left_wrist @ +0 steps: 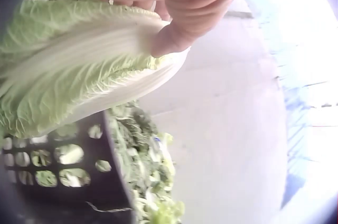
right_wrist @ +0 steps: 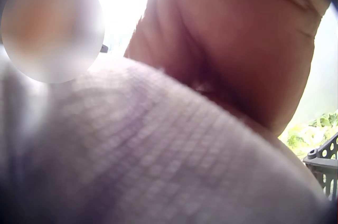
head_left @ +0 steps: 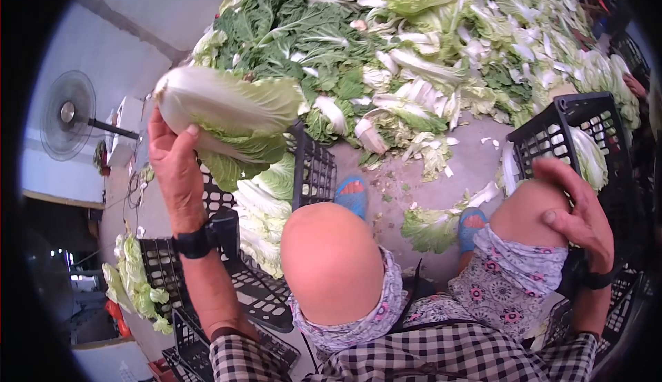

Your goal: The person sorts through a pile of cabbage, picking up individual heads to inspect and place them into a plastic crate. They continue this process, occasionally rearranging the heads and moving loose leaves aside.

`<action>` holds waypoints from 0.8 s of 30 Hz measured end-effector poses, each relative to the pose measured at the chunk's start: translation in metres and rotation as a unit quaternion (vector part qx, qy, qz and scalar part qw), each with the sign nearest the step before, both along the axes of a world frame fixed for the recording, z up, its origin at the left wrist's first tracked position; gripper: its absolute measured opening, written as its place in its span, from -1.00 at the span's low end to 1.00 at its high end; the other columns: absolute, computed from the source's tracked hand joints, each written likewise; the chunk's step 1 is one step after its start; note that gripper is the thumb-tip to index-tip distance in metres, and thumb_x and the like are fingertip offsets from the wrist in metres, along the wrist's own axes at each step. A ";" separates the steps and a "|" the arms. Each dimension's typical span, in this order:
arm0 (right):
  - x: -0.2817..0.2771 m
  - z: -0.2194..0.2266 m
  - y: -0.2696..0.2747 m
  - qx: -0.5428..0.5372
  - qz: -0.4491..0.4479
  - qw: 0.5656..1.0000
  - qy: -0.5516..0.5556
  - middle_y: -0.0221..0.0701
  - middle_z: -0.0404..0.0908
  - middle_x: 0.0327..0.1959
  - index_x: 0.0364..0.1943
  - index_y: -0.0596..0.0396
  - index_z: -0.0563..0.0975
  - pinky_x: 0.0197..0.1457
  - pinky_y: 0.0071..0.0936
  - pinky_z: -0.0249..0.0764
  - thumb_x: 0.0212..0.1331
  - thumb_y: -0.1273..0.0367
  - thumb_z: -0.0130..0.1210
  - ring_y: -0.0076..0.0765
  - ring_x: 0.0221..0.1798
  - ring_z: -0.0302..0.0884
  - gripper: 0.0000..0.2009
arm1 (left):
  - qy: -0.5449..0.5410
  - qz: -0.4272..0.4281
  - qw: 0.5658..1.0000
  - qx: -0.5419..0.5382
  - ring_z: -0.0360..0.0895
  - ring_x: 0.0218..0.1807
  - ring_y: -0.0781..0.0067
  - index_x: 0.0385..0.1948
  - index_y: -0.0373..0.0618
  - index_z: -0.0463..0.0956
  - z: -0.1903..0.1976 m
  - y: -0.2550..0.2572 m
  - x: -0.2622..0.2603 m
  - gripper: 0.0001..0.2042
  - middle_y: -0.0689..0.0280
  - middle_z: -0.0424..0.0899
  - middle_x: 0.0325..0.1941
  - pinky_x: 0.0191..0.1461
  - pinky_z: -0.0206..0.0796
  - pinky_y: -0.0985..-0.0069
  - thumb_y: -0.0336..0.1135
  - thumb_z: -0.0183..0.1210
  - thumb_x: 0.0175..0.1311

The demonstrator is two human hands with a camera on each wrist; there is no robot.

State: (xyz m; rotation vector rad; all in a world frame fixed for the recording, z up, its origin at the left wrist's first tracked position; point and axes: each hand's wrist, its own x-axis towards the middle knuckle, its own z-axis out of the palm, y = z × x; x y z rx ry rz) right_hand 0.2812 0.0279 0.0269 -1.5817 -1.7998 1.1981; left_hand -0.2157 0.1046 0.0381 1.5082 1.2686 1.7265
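Note:
My left hand [head_left: 178, 165] grips a napa cabbage [head_left: 221, 103] near its white base, thumb on the near side, its leafy end pointing right. In the left wrist view the thumb presses the pale stem of the same cabbage [left_wrist: 84, 58]. Below it stands a black plastic crate [head_left: 316, 172] with more cabbages [head_left: 262, 220] inside. My right hand [head_left: 583, 209] rests on the right knee [head_left: 527, 216], fingers relaxed and holding nothing. Patterned cloth [right_wrist: 132, 145] blurs across much of the right wrist view, beside that hand.
A large heap of loose cabbage leaves [head_left: 414, 58] covers the floor ahead. Another black crate [head_left: 572, 120] holding cabbage stands at right. At left are a fan [head_left: 67, 113], some cabbages [head_left: 131, 272] and a further crate [head_left: 162, 272]. A leaf [head_left: 431, 229] lies between the feet.

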 end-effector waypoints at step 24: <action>0.083 0.034 -0.042 0.276 -0.224 0.890 0.287 -0.39 0.59 -0.18 -0.03 0.20 0.45 -0.06 -0.57 0.47 -0.06 0.41 0.26 -0.53 -0.18 0.53 -0.56 | 0.204 -0.317 0.923 -0.076 0.40 0.10 0.25 0.14 -0.30 0.24 0.049 -0.061 0.143 -0.37 0.09 0.43 0.07 0.16 0.21 0.35 -0.02 0.13 0.14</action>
